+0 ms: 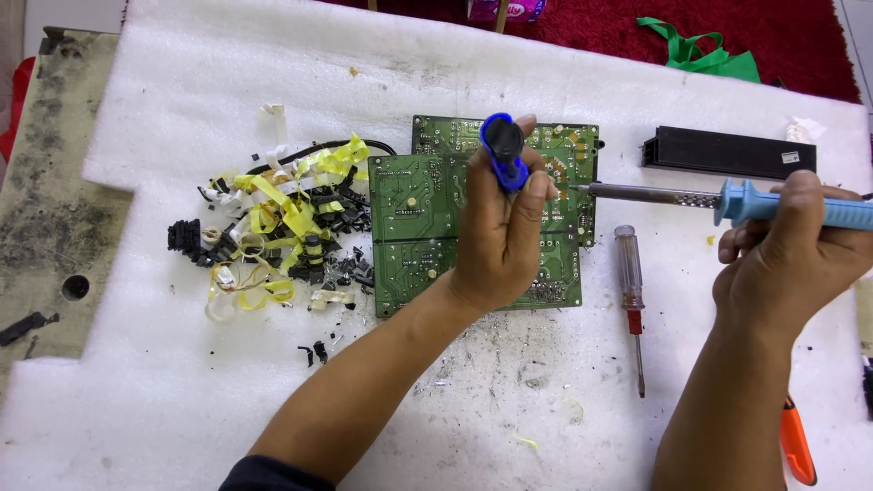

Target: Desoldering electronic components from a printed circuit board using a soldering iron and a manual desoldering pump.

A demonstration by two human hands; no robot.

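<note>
My left hand (505,236) grips a blue and black desoldering pump (503,150), held upright over two green circuit boards (414,218) that lie solder side up on white foam. My right hand (787,264) holds a blue-handled soldering iron (727,200) level, its metal tip (582,188) touching the right part of the boards, just beside my left fingers.
A heap of yellow tape strips and black parts (273,236) lies left of the boards. A clear-handled red screwdriver (630,300) rests on the foam sheet (182,364) between my arms. A black bar-shaped part (727,152) sits at back right, an orange-handled tool (797,445) at lower right.
</note>
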